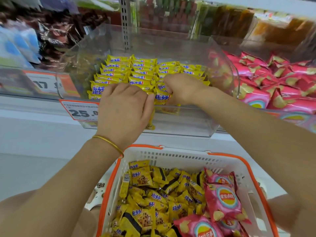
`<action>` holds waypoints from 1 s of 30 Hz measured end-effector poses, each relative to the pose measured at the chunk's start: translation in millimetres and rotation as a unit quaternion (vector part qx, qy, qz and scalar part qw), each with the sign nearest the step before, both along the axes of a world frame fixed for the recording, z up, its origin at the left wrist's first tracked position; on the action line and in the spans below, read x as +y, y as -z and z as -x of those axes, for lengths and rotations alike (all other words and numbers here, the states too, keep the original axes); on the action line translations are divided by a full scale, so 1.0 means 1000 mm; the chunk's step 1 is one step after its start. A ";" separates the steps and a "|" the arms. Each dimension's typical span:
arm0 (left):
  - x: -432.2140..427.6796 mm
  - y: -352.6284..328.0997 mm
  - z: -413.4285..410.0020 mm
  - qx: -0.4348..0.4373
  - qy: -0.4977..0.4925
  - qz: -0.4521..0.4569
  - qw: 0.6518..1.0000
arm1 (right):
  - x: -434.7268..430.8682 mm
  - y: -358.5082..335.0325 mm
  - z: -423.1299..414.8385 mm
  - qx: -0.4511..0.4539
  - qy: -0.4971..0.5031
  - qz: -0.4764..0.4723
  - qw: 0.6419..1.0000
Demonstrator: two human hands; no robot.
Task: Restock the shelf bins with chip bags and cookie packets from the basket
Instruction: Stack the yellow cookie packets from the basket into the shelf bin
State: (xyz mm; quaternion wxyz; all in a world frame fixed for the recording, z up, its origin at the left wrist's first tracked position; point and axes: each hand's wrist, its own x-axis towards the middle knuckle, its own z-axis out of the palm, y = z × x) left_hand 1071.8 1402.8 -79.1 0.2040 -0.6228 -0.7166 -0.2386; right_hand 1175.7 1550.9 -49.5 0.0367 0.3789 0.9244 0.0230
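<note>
The shelf (34, 108) carries a clear bin (188, 124) directly ahead, and the basket (171, 156) sits below it, close to my body. Status: the bin holds several ordered rows of yellow packets (130, 69) standing on edge, with bare floor visible through its front wall, so I judge the cookie restock well advanced but incomplete. The basket contains a deep loose pile of packets and a few pink chip bags (222, 200); the chip portion appears not yet started, although the neighbouring section to the right already holds many of them. My right hand (183, 88) is inside the bin with its fingers curled round the front packet (162, 98). My left hand (124, 106) lies over the front row, thumb touching that same packet; its fingers are hidden behind the knuckles, so whether it grips anything I cannot tell. Obstruction: both forearms cross above the basket, and the bin's high front wall requires reaching over it. A price tag (80, 112) hangs beside the left hand.
</note>
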 end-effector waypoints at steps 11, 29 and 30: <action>-0.041 -0.009 -0.021 -0.070 0.149 -0.082 0.983 | -0.079 -0.040 -0.064 0.323 -0.027 0.039 0.945; -0.041 0.047 0.014 -0.016 0.011 0.383 0.924 | -0.130 0.288 0.010 -0.044 0.077 0.197 0.976; -0.039 0.047 0.013 -0.015 0.014 0.389 0.921 | -0.128 0.289 0.009 -0.043 0.065 0.197 0.977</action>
